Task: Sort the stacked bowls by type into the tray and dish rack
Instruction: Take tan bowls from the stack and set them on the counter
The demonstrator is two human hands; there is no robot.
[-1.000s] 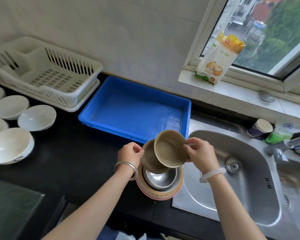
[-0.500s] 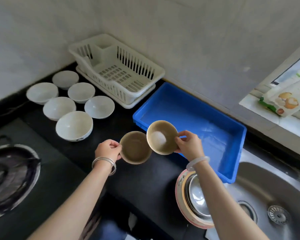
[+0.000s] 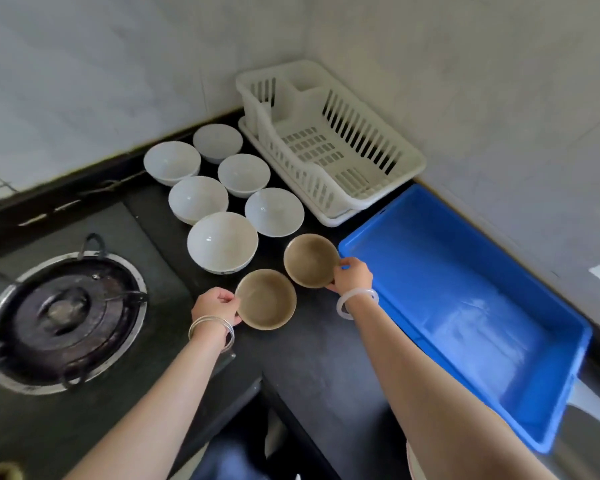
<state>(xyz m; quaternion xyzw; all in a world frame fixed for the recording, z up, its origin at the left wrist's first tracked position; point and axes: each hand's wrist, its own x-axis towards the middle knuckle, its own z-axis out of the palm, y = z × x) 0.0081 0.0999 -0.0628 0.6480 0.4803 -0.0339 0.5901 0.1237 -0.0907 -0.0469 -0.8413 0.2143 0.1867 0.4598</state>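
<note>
- The left hand (image 3: 215,306) pinches the left rim of the near brown bowl (image 3: 265,299), fingers curled on its edge.
- The right hand (image 3: 352,277) grips the right rim of the far brown bowl (image 3: 311,260) the same way, thumb over the lip.
- Both bowls sit upright and low over the black counter (image 3: 326,358), just left of the blue tray (image 3: 447,265). I cannot tell whether they have touched down.
- To my eye they are small, stiff and light enough for a one-handed rim pinch. If glazed or damp they may be slippery, and likely chip if knocked together, so a thumb-inside, fingers-under hold seems safest.
- Counting: two brown bowls in hand, and six white bowls (image 3: 222,242) upright in a cluster to the far left of them.
- One white dish rack (image 3: 309,183) stands in the far corner and one tray to its near right. Neither holds a bowl.
- One gas burner (image 3: 63,317) lies at the near left.
</note>
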